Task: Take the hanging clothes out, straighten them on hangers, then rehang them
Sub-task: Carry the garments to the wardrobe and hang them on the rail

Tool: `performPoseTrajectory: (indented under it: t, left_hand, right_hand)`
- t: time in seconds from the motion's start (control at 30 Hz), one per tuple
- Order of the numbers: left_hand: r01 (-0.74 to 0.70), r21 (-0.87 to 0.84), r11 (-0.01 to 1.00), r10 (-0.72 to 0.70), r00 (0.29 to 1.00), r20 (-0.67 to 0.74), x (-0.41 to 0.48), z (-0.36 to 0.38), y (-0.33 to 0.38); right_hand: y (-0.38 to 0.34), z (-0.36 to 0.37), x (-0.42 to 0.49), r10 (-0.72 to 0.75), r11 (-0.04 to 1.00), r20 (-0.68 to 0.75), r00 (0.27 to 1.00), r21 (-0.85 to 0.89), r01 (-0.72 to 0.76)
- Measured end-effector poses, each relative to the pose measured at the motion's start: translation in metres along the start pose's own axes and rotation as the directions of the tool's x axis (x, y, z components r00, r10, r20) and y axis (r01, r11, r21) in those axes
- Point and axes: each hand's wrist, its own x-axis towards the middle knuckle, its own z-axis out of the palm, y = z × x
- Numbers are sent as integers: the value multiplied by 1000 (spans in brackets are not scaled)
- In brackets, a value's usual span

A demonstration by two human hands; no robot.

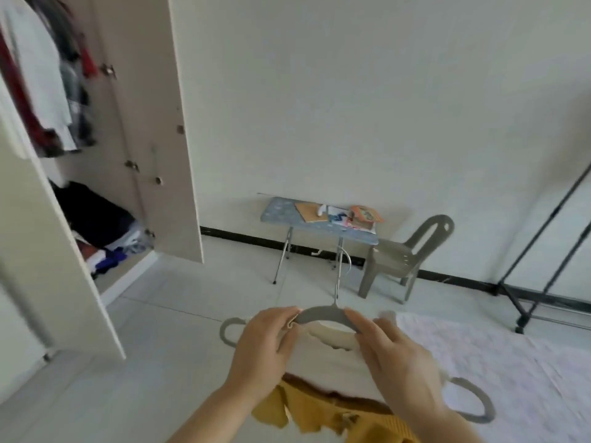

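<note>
At the far left, the open wardrobe (134,129) contained hanging clothes (41,78) in white, red and dark tones, blurred, with a heap of folded clothes (96,225) on its floor below. The wardrobe door (184,123) stood swung open towards the wall. Beyond it, against the wall, stood a small folding table (278,215) bearing papers and small items too indistinct to name, and just to its right a grey plastic chair (406,254). In the foreground centre, both hands held up a grey hanger (319,315), its metal hook pointing upward, with a cream garment (332,359) draped on it. The left hand (265,343) pinched the garment's neckline edge between thumb and fingertips at the hanger's left shoulder. The right hand (393,356) was closed with thumb and forefinger on the hanger's right shoulder, its remaining fingers spread over the cloth. A yellow knitted garment (319,410) lay beneath the cream one, near the bottom edge of the view. To the right lay a white textured cover (511,353), and at the far right stood a black garment rack (543,251).
</note>
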Motion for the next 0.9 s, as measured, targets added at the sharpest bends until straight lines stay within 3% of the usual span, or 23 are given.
performPoseTrajectory:
  t: [0.13, 0.47, 0.7, 0.9]
  left_hand:
    - [8, 70, 998, 0, 994, -107, 57, -57, -56]
    - [130, 232, 964, -61, 958, -281, 189, -163, -183]
    - [256, 336, 906, -103, 906, -411, 289, -205, -278]
    - [384, 396, 834, -145, 846, -514, 376, -243, -336]
  right_hand:
    - [-40, 47, 96, -81, 996, 35, 996, 42, 79]
    - [-116, 154, 311, -309, 937, -97, 946, 140, 321]
    - [-143, 259, 456, -448, 834, -288, 847, 206, 511]
    - [-171, 320, 581, -548, 735, -333, 768, 247, 631]
